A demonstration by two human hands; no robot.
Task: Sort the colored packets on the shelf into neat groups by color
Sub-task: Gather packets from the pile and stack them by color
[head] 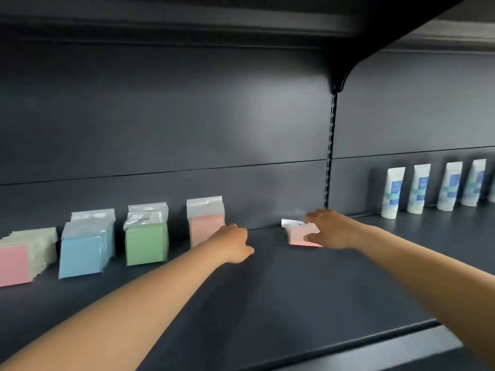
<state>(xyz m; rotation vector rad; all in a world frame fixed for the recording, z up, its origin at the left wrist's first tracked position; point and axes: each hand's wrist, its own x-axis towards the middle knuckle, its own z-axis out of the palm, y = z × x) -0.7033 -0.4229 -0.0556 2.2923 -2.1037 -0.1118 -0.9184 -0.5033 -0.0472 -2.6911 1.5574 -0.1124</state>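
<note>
Along the back of the dark shelf (pixel 267 285) stand groups of packets: a pink and beige stack (pixel 16 261) at far left, blue packets (pixel 83 250), green packets (pixel 146 241) and salmon-pink packets (pixel 205 223). My left hand (pixel 235 245) sits just right of the salmon-pink group, fingers curled, touching the shelf; I cannot see whether it touches the packets. My right hand (pixel 325 230) grips a small lying stack of pink packets (pixel 297 235) further right, thumb below and fingers over its top.
Several white and blue tubes (pixel 417 188) stand upright in a row at the back right, in the neighbouring bay. A slotted upright (pixel 330 145) divides the two bays. Another shelf (pixel 187 20) hangs overhead. The shelf's front lip (pixel 348 341) runs below my arms.
</note>
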